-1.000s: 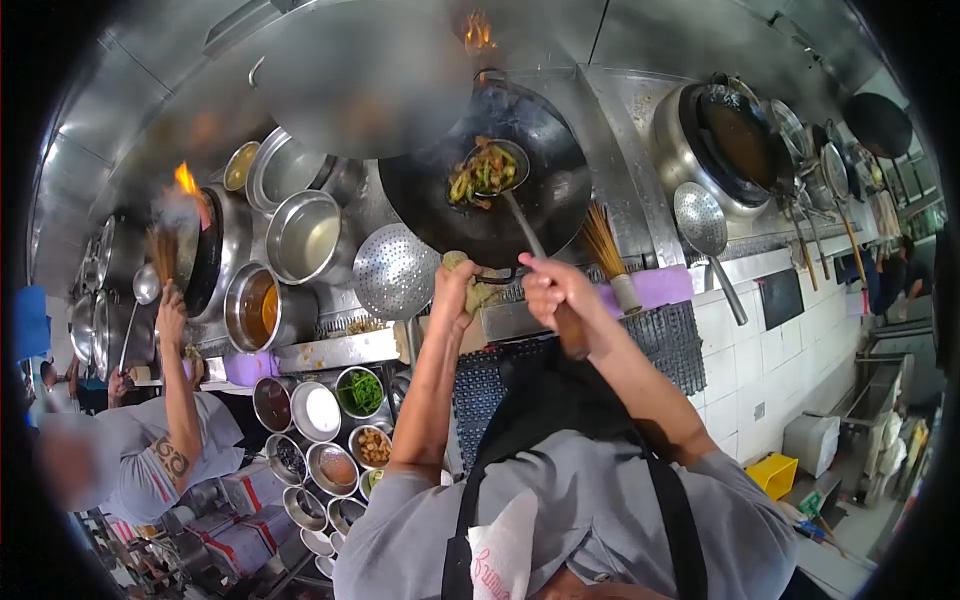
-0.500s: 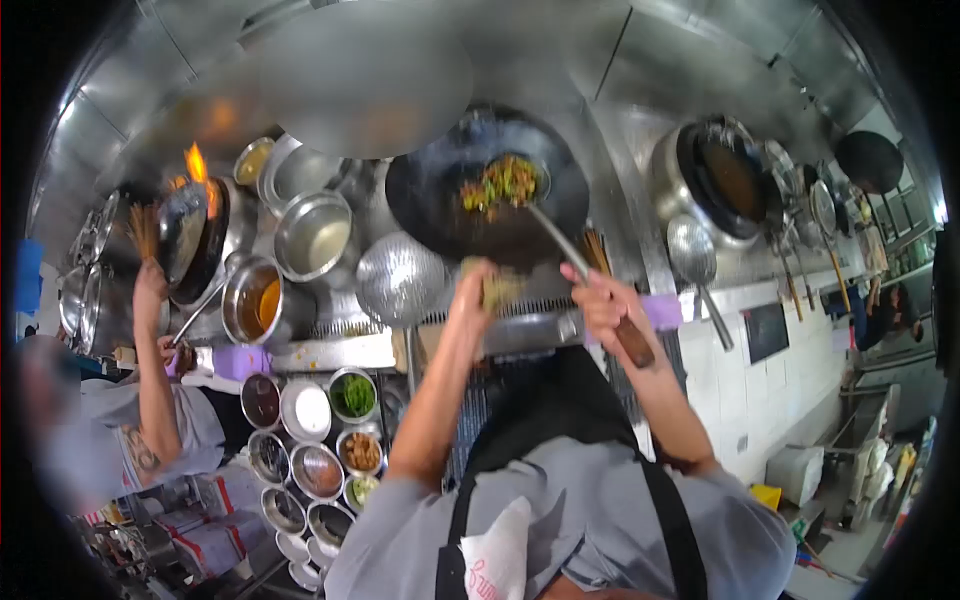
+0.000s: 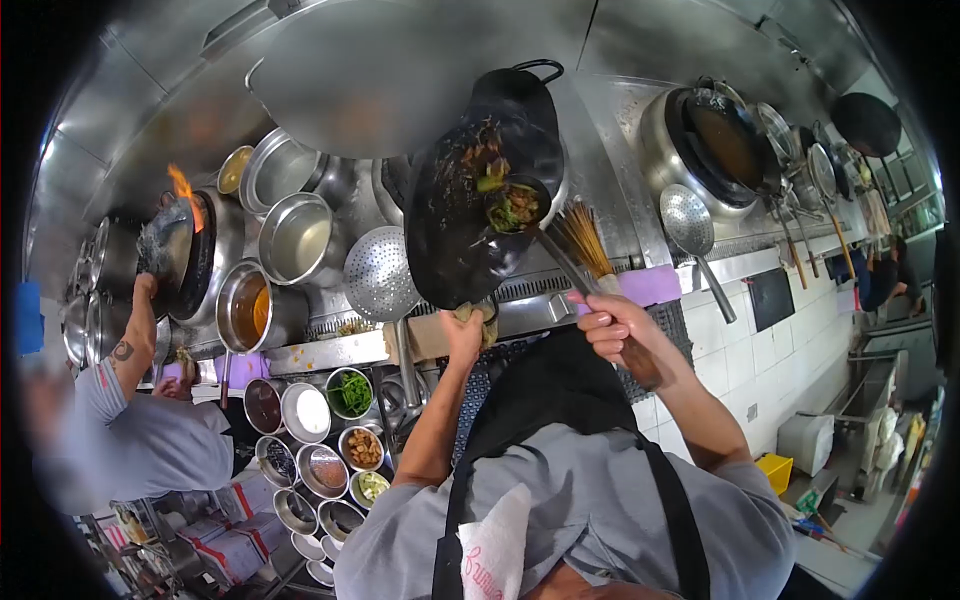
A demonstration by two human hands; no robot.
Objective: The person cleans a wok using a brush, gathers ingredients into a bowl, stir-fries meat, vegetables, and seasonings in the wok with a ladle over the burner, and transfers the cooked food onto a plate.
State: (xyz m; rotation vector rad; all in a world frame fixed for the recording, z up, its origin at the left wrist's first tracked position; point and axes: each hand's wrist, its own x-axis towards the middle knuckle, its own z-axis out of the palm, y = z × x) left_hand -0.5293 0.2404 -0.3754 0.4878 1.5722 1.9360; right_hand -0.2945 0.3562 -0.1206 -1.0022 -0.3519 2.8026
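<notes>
A black wok (image 3: 435,235) is tilted up above the stove, its far loop handle raised at the top. My left hand (image 3: 464,335) is closed round a folded cloth (image 3: 489,326) at the wok's near edge. In my right hand (image 3: 622,330) is the long handle of a ladle (image 3: 566,264). Its bowl is inside the wok, filled with stir-fried food (image 3: 514,208) of green and brown pieces. More scraps cling to the wok wall just beyond the bowl. A bamboo brush (image 3: 583,238) stands to the right of the wok.
A perforated strainer (image 3: 381,272) and steel pots (image 3: 297,240) stand left of the wok. Ingredient bowls (image 3: 350,394) line the lower left. Another skimmer (image 3: 688,222) rests at right. A co-worker's arm (image 3: 137,330) holds a wok near a flame (image 3: 182,184).
The wok has been lifted and tilted, with my left hand and cloth now at its edge. The ladle's bowl has gathered food. The co-worker's raised brush is no longer up by their wok.
</notes>
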